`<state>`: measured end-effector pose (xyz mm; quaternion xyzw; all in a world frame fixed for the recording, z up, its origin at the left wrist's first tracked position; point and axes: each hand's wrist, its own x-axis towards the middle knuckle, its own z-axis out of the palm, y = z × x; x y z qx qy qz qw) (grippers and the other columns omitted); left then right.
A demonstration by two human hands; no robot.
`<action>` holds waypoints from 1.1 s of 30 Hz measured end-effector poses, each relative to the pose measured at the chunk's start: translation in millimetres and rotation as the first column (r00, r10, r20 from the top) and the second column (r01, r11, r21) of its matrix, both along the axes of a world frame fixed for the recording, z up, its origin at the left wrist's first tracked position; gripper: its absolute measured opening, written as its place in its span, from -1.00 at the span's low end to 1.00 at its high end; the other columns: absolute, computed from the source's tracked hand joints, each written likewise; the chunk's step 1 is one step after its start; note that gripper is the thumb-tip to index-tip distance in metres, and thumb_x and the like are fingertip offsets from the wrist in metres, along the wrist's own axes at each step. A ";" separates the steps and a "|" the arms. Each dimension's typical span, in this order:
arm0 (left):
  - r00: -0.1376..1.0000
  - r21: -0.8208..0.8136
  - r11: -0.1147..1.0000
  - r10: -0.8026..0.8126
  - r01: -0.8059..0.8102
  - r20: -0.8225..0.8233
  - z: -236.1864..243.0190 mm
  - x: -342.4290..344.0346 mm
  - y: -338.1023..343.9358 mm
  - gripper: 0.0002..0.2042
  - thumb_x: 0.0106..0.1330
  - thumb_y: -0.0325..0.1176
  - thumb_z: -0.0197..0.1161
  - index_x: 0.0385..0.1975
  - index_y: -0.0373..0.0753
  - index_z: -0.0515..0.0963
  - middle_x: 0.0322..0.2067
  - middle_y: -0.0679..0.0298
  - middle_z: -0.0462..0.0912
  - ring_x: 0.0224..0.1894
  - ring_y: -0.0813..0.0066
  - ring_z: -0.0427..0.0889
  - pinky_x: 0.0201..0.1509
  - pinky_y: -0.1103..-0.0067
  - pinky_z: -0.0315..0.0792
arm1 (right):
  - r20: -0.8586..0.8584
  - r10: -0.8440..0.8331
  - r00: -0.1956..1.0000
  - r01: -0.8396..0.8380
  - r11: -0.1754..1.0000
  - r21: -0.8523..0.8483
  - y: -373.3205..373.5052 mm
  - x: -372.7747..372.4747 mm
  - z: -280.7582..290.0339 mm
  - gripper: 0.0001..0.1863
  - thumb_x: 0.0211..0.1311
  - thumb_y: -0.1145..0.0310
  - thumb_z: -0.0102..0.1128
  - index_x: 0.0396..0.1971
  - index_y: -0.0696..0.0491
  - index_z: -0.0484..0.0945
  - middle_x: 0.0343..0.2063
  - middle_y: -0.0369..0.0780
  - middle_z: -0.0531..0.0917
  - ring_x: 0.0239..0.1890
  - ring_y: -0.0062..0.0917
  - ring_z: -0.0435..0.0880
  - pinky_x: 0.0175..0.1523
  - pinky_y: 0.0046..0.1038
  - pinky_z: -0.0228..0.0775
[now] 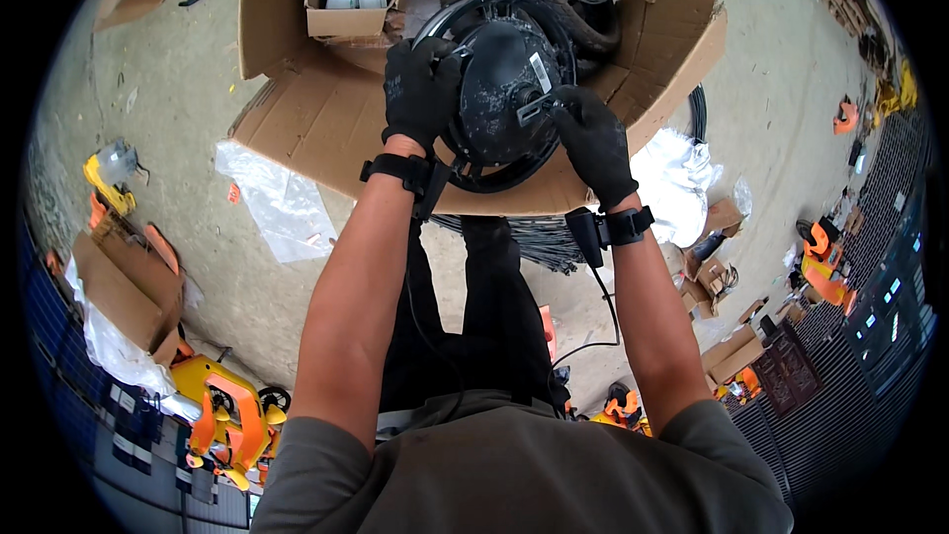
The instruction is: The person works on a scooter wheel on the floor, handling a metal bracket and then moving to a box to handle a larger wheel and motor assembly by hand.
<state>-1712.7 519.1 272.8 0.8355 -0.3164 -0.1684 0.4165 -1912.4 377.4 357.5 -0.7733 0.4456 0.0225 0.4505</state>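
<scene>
A black hub-motor wheel (502,79), scuffed and dusty with a white label strip, is tilted toward me over the front of a large open cardboard box (341,133). My left hand (423,89), in a black glove, is closed at the wheel's left rim, with its fingertips partly hidden. From the right, my gloved right hand (593,141) pinches a small dark metal piece (535,110) beside the axle in the middle of the wheel. How that piece is fixed there I cannot make out. Both wrists wear black straps with small devices.
Inside the large box, a small carton (356,25) of parts stands at the left and a black tyred wheel (573,0) lies at the right. Clear plastic sheet (282,203), white wrapping (674,188) and black cables (534,247) lie on the floor. Yellow-orange machine parts (229,415) stand at lower left.
</scene>
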 end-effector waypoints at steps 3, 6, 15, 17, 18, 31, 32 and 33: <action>1.000 0.004 1.000 0.012 -0.012 0.012 0.3 0.2 1.2 -0.84 0.19 -0.35 0.31 -0.26 -0.19 0.58 -0.25 0.14 0.55 -0.12 0.15 0.50 -0.02 0.33 0.41 | 0.120 -0.034 0.992 0.041 0.998 -0.054 7.0 5.0 6.9 -0.65 0.29 0.15 0.20 -0.10 0.10 0.59 -0.34 -0.08 0.71 -0.23 -0.21 0.72 -0.11 -0.23 0.50; 0.999 -0.028 0.999 0.019 -0.020 -0.040 -1.3 1.0 0.4 -0.83 0.16 -0.30 0.29 -0.27 -0.13 0.60 -0.25 0.06 0.50 -0.09 0.02 0.47 0.00 0.22 0.37 | -0.142 -0.138 0.980 0.157 0.979 0.128 5.0 7.2 6.5 -0.66 0.26 0.19 0.22 -0.08 0.10 0.58 -0.35 -0.08 0.70 -0.22 -0.20 0.71 -0.09 -0.21 0.49; 0.997 -0.032 0.999 0.034 -0.037 -0.069 -1.4 0.8 0.7 -0.84 0.15 -0.30 0.29 -0.29 -0.14 0.61 -0.25 0.05 0.52 -0.10 0.01 0.48 0.00 0.22 0.37 | 0.104 0.147 0.984 -0.131 0.981 -0.143 2.9 7.8 0.2 -0.63 0.27 0.12 0.22 -0.13 0.12 0.53 -0.32 0.03 0.67 -0.22 -0.04 0.67 -0.12 -0.12 0.48; 0.998 -0.015 0.999 0.035 -0.036 -0.060 -2.2 1.0 -0.8 -0.83 0.15 -0.29 0.29 -0.29 -0.14 0.61 -0.25 0.04 0.52 -0.09 0.00 0.48 0.00 0.22 0.38 | 0.071 0.088 0.994 -0.079 0.990 -0.118 4.7 10.4 1.2 -0.65 0.26 0.14 0.23 -0.14 0.10 0.52 -0.31 0.03 0.67 -0.22 -0.02 0.66 -0.13 -0.10 0.48; 0.998 -0.006 0.999 0.035 -0.036 -0.055 -2.9 1.0 -0.4 -0.83 0.15 -0.28 0.29 -0.29 -0.14 0.61 -0.24 0.04 0.53 -0.09 0.00 0.49 0.00 0.21 0.38 | -0.015 0.025 1.000 -0.026 0.998 -0.059 5.0 12.9 3.0 -0.66 0.25 0.16 0.23 -0.13 0.09 0.52 -0.30 0.03 0.67 -0.21 -0.02 0.66 -0.13 -0.09 0.47; 0.994 0.020 0.999 0.050 -0.049 -0.095 -4.8 1.3 1.3 -0.80 0.15 -0.28 0.31 -0.25 -0.14 0.62 -0.20 0.02 0.51 -0.05 -0.01 0.49 0.03 0.22 0.40 | -0.001 0.002 1.000 -0.002 0.989 -0.146 10.4 19.5 6.0 -0.72 0.29 0.19 0.19 -0.17 0.10 0.52 -0.35 0.03 0.67 -0.24 -0.01 0.65 -0.15 -0.09 0.46; 0.993 0.020 0.999 0.051 -0.049 -0.108 -3.4 0.0 0.2 -0.81 0.15 -0.29 0.31 -0.25 -0.14 0.62 -0.20 0.02 0.51 -0.05 -0.01 0.48 0.04 0.22 0.39 | -0.130 -0.010 0.992 0.001 0.998 -0.069 6.2 17.0 1.6 -0.71 0.28 0.20 0.21 -0.16 0.10 0.52 -0.31 0.02 0.67 -0.20 -0.03 0.65 -0.13 -0.10 0.46; 0.991 0.020 0.999 0.052 -0.050 -0.122 -1.9 -1.0 -1.0 -0.81 0.15 -0.29 0.31 -0.25 -0.14 0.62 -0.20 0.02 0.51 -0.04 -0.01 0.48 0.04 0.22 0.39 | -0.256 -0.012 0.967 0.015 1.000 0.008 -1.3 14.8 -4.8 -0.71 0.26 0.22 0.22 -0.15 0.10 0.52 -0.27 0.01 0.67 -0.17 -0.05 0.64 -0.11 -0.11 0.45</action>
